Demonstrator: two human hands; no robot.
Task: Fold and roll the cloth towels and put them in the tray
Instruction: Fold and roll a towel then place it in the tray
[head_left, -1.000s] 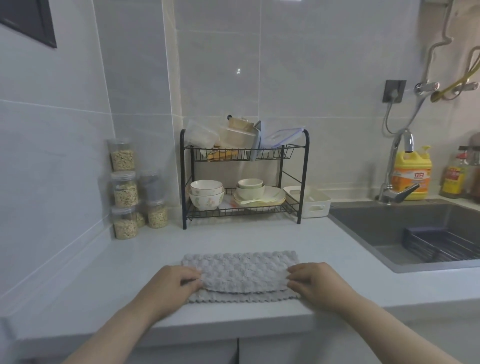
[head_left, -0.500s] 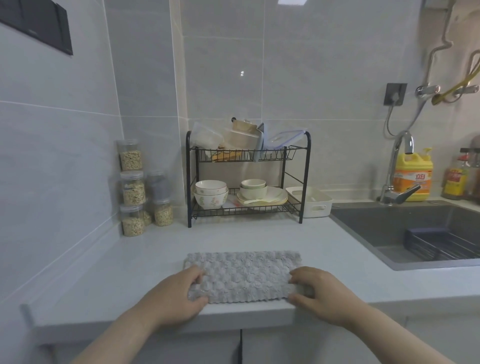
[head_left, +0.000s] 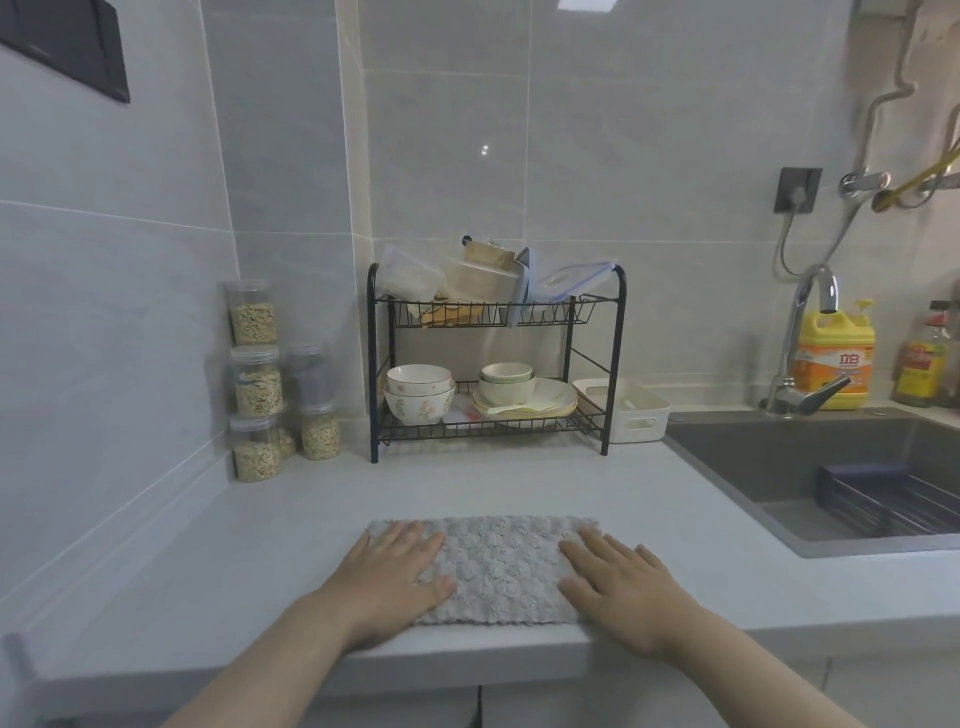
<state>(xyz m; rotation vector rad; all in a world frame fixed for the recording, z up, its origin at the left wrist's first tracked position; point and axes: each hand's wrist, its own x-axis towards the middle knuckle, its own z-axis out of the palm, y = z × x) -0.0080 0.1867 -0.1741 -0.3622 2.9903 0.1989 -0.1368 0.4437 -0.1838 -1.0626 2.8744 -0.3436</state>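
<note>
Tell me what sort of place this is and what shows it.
A home kitchen, most likely. A sink with a tap is set into the counter, a dish rack holds bowls and plates, and a yellow bottle of dish soap stands behind the sink.

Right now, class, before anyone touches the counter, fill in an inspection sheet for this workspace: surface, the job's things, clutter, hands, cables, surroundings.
Surface: pale countertop; the towel lies near its front edge.
Job's things: the towel is grey, folded flat, not rolled; white tray at the back, right of the dish rack, apart from the towel.
Clutter: the dish rack holds bowls and plates; stacked jars in the left corner; yellow detergent bottle by the tap.
Hands: left hand and right hand lie flat, fingers straight, on the towel's two ends.
Cables: cords hang from a wall box above the tap.
Surroundings: tiled walls; sink at right.
</note>
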